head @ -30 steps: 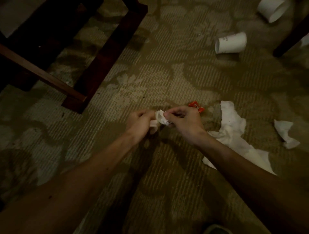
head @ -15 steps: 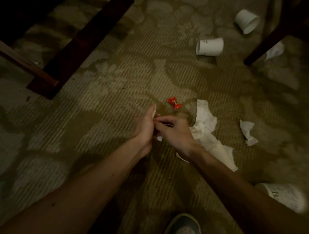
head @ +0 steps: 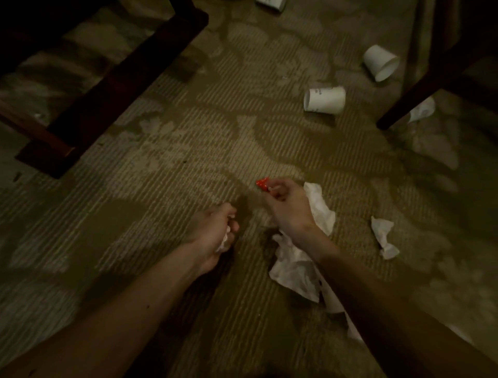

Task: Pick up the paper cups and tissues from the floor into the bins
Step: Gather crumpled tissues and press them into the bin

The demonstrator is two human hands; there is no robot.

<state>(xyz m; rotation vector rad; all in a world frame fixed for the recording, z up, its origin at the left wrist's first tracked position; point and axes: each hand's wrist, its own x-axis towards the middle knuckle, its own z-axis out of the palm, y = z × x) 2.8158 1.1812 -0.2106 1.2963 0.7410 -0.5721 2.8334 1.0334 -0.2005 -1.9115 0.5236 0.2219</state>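
Note:
My left hand (head: 215, 232) is curled round a crumpled white tissue (head: 224, 240), of which only a bit shows. My right hand (head: 287, 205) pinches a small red wrapper (head: 262, 184) just above the carpet. A large white tissue (head: 296, 267) lies flat under my right wrist. A smaller crumpled tissue (head: 384, 237) lies to its right. Two white paper cups lie on their sides farther off, one (head: 324, 99) in the middle and one (head: 381, 63) beyond it. Another cup (head: 421, 109) is half hidden behind a dark furniture leg. No bin is in view.
Dark wooden furniture legs (head: 107, 89) cross the upper left, and another leg (head: 409, 89) slants down at the upper right. One more cup (head: 270, 3) is cut off at the top edge. Patterned carpet (head: 188, 151) covers the floor.
My hands have parted: the left one keeps the crumpled tissue in its fist, and the right one has reached forward and pinched the red wrapper off the carpet.

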